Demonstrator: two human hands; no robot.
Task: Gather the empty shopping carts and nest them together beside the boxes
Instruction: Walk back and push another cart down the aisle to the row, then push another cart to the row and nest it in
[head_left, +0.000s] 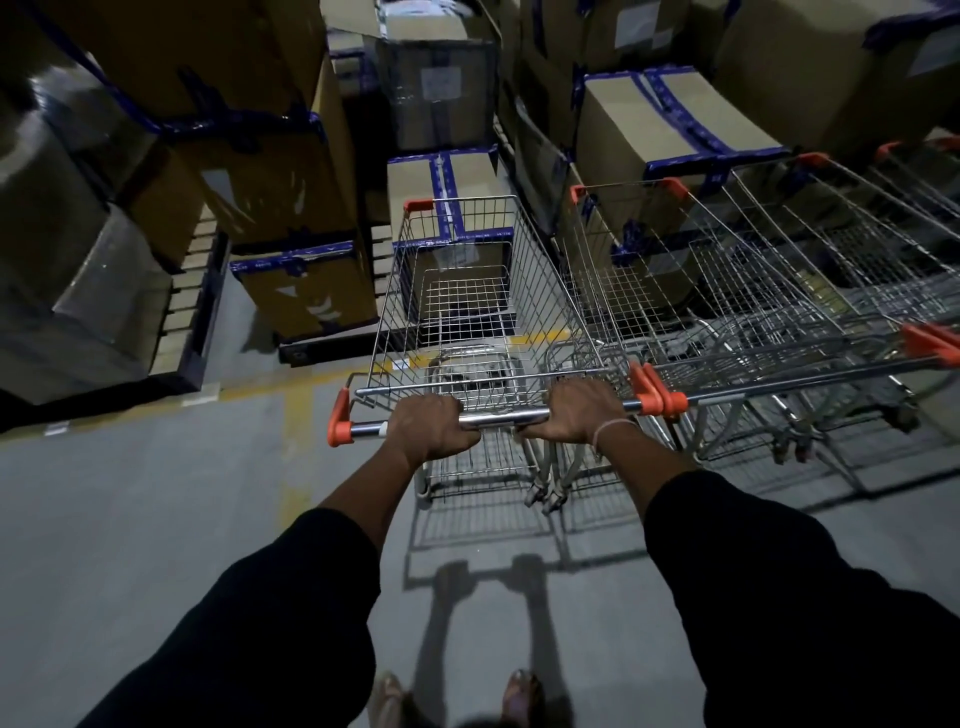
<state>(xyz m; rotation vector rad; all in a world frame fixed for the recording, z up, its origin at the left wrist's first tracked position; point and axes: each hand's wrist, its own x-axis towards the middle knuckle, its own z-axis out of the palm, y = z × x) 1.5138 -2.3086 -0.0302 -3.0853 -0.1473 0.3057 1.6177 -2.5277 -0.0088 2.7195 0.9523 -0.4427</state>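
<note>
A: What is hard to make out?
B: The far right. The row of carts (753, 291) at three o'clock runs off the frame edge, and their wire baskets overlap so closely that the count is unclear. The held cart's wheels are hidden under its basket.

A: And the hands?
B: The left hand (431, 431) and right hand (579, 410) both curl their fingers over the handle (498, 418) of the cart (467, 312) at twelve o'clock. The fingertips wrap under the bar, out of sight.

A: Where does that cart stand?
B: Just beside the row, its orange handle end touching the neighbour's. Its nose faces the boxes (452, 208) at twelve.

A: The room?
B: Dim. A grey floor (130, 519) with yellow lines (298, 405); taped boxes stacked on a pallet (197, 312) at ten o'clock.
</note>
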